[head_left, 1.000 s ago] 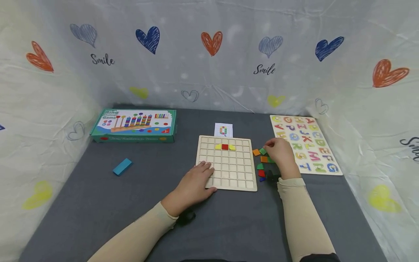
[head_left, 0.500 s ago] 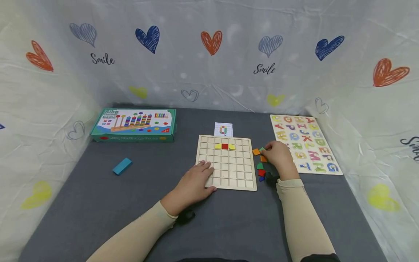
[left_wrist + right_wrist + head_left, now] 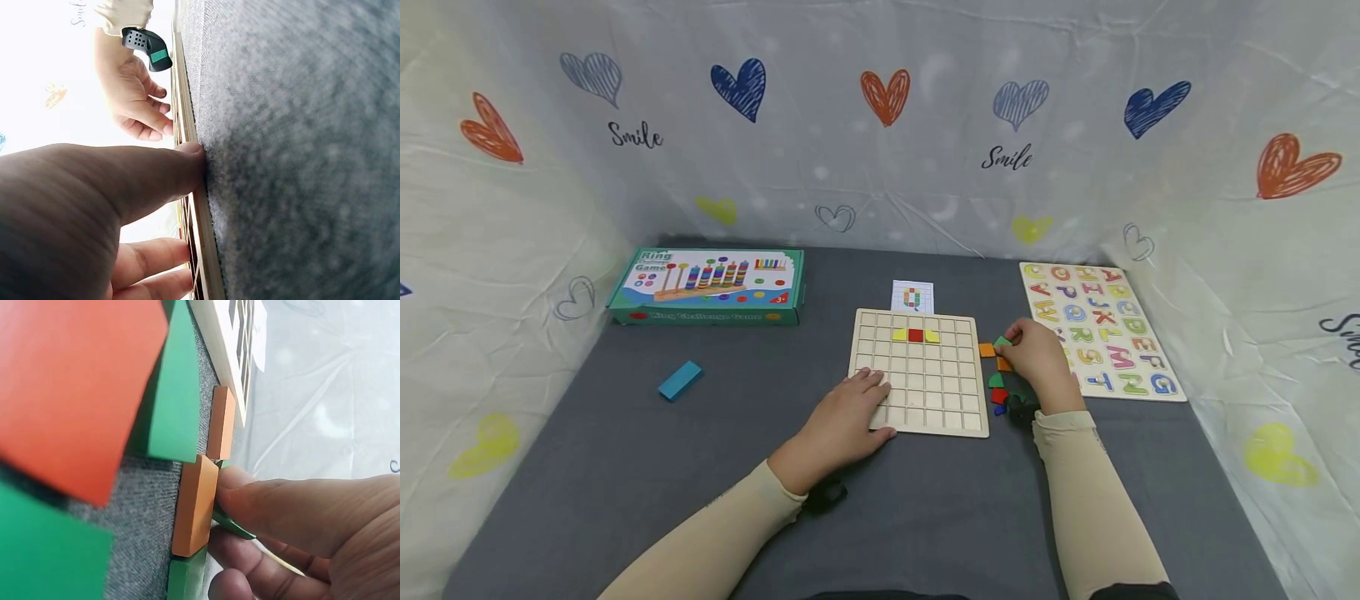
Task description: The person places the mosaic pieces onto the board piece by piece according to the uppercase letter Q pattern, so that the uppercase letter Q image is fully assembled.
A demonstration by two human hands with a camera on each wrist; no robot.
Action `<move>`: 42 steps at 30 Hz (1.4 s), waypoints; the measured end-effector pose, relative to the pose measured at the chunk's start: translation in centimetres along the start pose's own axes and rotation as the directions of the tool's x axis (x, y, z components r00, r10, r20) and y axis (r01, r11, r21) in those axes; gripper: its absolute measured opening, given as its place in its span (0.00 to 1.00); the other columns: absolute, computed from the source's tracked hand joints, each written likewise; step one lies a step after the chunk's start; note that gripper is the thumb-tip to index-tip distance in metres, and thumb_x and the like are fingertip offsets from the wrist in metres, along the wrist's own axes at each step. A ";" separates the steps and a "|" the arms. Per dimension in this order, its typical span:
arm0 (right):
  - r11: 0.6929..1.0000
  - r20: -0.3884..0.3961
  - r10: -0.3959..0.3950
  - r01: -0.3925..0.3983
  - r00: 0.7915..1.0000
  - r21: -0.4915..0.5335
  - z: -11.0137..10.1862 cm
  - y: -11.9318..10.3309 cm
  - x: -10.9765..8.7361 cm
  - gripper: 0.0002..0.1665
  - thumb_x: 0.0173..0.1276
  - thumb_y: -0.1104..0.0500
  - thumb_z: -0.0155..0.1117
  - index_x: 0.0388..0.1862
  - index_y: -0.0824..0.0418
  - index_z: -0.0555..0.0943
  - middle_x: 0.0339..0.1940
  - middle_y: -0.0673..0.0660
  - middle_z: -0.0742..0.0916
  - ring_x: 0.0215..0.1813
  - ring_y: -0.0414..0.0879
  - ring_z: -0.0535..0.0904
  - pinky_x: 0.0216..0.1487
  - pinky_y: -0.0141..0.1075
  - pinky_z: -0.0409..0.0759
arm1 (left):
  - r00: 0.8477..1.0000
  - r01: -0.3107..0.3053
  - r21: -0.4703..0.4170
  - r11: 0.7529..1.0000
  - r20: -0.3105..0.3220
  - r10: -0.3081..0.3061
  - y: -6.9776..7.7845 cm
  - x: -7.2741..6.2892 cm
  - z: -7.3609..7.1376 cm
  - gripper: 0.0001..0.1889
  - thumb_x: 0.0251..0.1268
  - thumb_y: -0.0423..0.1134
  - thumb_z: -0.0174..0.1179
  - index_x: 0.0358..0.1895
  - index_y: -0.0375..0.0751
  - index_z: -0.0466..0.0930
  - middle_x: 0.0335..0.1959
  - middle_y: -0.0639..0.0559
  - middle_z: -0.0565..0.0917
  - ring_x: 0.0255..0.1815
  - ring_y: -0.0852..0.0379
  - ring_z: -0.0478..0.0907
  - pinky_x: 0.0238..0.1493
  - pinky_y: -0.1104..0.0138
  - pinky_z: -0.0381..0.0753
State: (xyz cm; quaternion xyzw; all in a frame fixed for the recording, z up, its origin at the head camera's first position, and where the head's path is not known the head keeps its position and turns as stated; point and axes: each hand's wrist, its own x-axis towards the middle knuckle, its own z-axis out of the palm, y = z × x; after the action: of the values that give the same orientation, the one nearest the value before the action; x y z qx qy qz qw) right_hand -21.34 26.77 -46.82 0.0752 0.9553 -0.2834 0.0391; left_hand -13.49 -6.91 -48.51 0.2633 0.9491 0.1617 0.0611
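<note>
From my end I see a blue block (image 3: 681, 381) on the left, nearer than the box (image 3: 706, 287). The left hand (image 3: 841, 427) lies flat and relaxed on the near-left part of the board (image 3: 934, 398), gripping nothing; if it pushes unevenly, I'd expect the board to slide. That could jostle the red piece (image 3: 915, 336) set far on it, or shove the card (image 3: 913, 294) at its far edge.

Just right of the board, the right hand (image 3: 1039, 360) has its thumb and fingertips closed on a green piece (image 3: 1002, 341). The pinch looks shallow, so the piece might slip, and a low drag could scatter the orange pieces (image 3: 987, 350) beside it. A careless wrist could also nudge the letter board (image 3: 1137, 361), far right.
</note>
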 end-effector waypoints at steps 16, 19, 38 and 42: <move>0.982 -0.066 -0.170 0.175 0.983 0.075 0.8 -3.6 -0.2 0.08 0.84 0.57 0.63 0.53 0.61 0.82 0.46 0.61 0.87 0.42 0.55 0.82 0.41 0.47 0.80 | 1.000 0.002 -0.015 1.000 -0.002 -0.002 0.0 -0.1 -0.1 0.39 0.70 0.55 0.74 0.78 0.39 0.76 0.83 0.43 0.73 0.87 0.41 0.64 0.86 0.46 0.66; 0.973 -0.018 -0.220 0.220 0.975 0.068 2.1 -5.0 -0.1 0.07 0.84 0.58 0.64 0.52 0.60 0.83 0.47 0.60 0.88 0.44 0.55 0.82 0.44 0.48 0.81 | 1.000 0.001 -0.013 1.000 -0.002 -0.001 -0.1 -0.1 0.0 0.39 0.71 0.55 0.74 0.78 0.39 0.76 0.83 0.43 0.73 0.87 0.41 0.63 0.86 0.46 0.66; 0.967 0.117 -0.253 0.249 0.960 0.048 5.0 -7.2 0.4 0.04 0.80 0.57 0.70 0.46 0.57 0.86 0.41 0.56 0.88 0.42 0.52 0.81 0.46 0.46 0.79 | 1.000 0.010 -0.017 1.000 0.009 -0.010 -0.2 0.1 0.0 0.39 0.70 0.56 0.74 0.78 0.40 0.76 0.83 0.44 0.73 0.88 0.42 0.63 0.86 0.47 0.67; 0.966 0.136 -0.259 0.256 0.956 0.040 5.1 -7.1 0.5 0.04 0.80 0.57 0.70 0.45 0.56 0.87 0.41 0.56 0.88 0.42 0.51 0.82 0.46 0.45 0.79 | 1.000 0.013 -0.019 1.000 0.008 -0.013 -0.1 0.1 0.0 0.39 0.70 0.56 0.74 0.78 0.40 0.77 0.83 0.44 0.73 0.87 0.42 0.64 0.86 0.46 0.67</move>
State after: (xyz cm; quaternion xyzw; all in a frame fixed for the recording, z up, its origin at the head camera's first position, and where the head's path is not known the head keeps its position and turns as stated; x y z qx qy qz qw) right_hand -22.81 18.15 -47.33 -0.0693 0.9487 -0.3010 0.0679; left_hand -13.62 -6.99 -48.52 0.2571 0.9490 0.1693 0.0683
